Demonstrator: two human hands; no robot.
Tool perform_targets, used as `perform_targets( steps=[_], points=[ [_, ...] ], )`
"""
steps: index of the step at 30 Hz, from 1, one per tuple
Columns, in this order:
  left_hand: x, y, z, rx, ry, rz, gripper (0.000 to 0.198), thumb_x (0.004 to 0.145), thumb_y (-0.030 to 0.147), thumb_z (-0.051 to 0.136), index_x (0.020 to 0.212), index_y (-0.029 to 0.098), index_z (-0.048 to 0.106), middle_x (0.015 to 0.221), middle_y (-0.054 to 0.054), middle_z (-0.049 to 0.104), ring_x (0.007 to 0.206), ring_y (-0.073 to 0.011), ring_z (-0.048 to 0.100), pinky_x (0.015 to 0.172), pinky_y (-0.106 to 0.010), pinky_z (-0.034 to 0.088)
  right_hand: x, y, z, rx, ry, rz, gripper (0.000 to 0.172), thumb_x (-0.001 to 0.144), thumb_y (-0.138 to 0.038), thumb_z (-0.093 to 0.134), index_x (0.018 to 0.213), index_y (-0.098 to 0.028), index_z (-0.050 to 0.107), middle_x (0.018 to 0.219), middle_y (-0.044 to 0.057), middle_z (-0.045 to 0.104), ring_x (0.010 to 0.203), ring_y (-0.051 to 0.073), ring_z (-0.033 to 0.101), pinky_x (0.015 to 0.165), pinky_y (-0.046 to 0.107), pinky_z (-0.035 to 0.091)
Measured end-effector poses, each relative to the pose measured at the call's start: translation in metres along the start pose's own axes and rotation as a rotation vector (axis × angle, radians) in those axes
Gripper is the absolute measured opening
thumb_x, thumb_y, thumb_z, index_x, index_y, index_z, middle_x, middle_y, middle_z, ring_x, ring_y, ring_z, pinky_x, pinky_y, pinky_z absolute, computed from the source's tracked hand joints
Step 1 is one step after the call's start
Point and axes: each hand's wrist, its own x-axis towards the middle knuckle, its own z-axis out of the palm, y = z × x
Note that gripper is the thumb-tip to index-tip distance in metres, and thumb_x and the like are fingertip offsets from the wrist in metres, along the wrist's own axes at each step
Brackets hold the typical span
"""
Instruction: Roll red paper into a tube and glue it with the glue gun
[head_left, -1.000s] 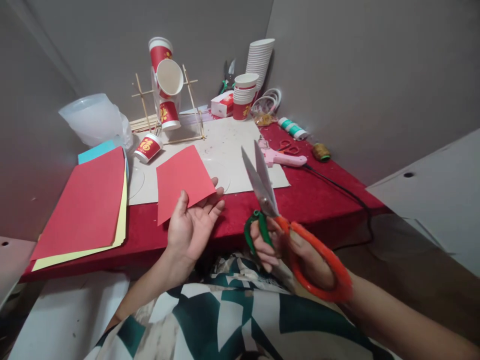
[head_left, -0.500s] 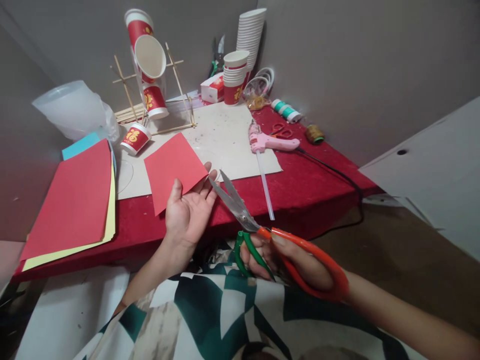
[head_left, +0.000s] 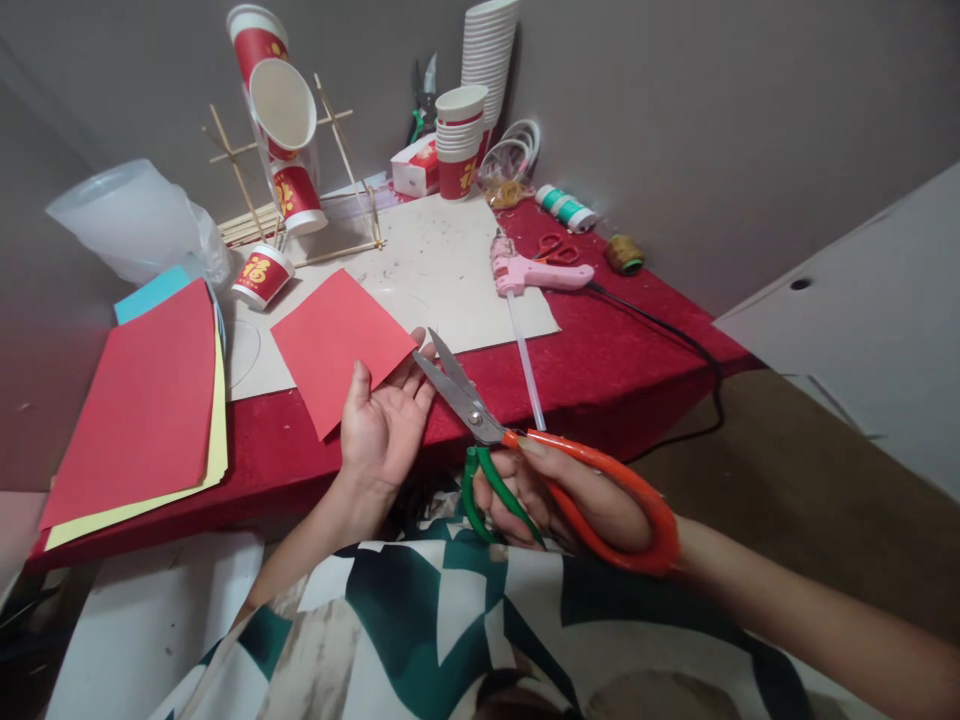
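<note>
My left hand point(head_left: 382, 425) holds a red paper square point(head_left: 337, 345) by its near right edge, thumb on top and fingers underneath, above the front edge of the red table point(head_left: 600, 360). My right hand point(head_left: 570, 495) grips large scissors point(head_left: 525, 455) with one green and one orange handle. Their blades are open and point up and left, with the tips right beside the paper's right corner and my left fingertips.
A stack of red, yellow and blue sheets point(head_left: 142, 400) lies at the left. A beige board point(head_left: 442, 270) carries a stick frame with red paper cups point(head_left: 285, 160). A pink glue gun point(head_left: 532, 275), small red scissors, thread spools, cup stacks point(head_left: 457, 150) and a plastic container point(head_left: 127, 215) stand behind.
The scissors swung down from pointing upward to point left at the paper, and their blades reached its right corner. My left hand kept hold of the red square.
</note>
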Motion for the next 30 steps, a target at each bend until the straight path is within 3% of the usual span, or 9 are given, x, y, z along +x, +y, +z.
perform_targets(
  steps=[6, 14, 20, 30],
  points=[
    [0.002, 0.0, -0.003, 0.002, 0.014, 0.008, 0.052, 0.105, 0.045, 0.033, 0.132, 0.011, 0.062, 0.123, -0.015, 0.073, 0.123, -0.0247, 0.064, 0.1, -0.035, 0.054, 0.0, -0.003, 0.0, 0.156, -0.021, 0.075, 0.063, 0.091, -0.068, 0.045, 0.078, -0.01, 0.067, 0.05, 0.004, 0.055, 0.044, 0.012, 0.047, 0.042, 0.023, 0.036],
    [0.003, -0.002, 0.0, -0.004, 0.05, -0.016, 0.051, 0.106, 0.043, 0.031, 0.135, 0.015, 0.061, 0.127, -0.015, 0.071, 0.127, -0.0279, 0.062, 0.103, -0.043, 0.053, -0.005, -0.008, -0.013, 0.331, -0.181, 0.171, 0.066, 0.095, -0.069, 0.034, 0.082, -0.012, 0.065, 0.056, 0.002, 0.055, 0.037, 0.011, 0.047, 0.04, 0.026, 0.048],
    [0.004, -0.004, -0.002, -0.001, 0.042, -0.007, 0.054, 0.106, 0.044, 0.03, 0.128, 0.01, 0.065, 0.127, -0.017, 0.07, 0.129, -0.0276, 0.06, 0.106, -0.042, 0.051, -0.006, -0.007, -0.011, 0.373, -0.225, 0.187, 0.066, 0.096, -0.067, 0.031, 0.082, -0.012, 0.065, 0.059, 0.002, 0.056, 0.038, 0.011, 0.049, 0.04, 0.026, 0.049],
    [0.0, -0.008, 0.001, 0.025, 0.007, -0.047, 0.05, 0.106, 0.042, 0.03, 0.127, 0.013, 0.065, 0.125, -0.017, 0.071, 0.134, -0.0288, 0.057, 0.11, -0.047, 0.046, 0.003, -0.013, 0.002, 0.323, -0.144, 0.172, 0.067, 0.093, -0.071, 0.037, 0.087, -0.012, 0.067, 0.058, 0.001, 0.055, 0.042, 0.012, 0.049, 0.043, 0.026, 0.05]
  ],
)
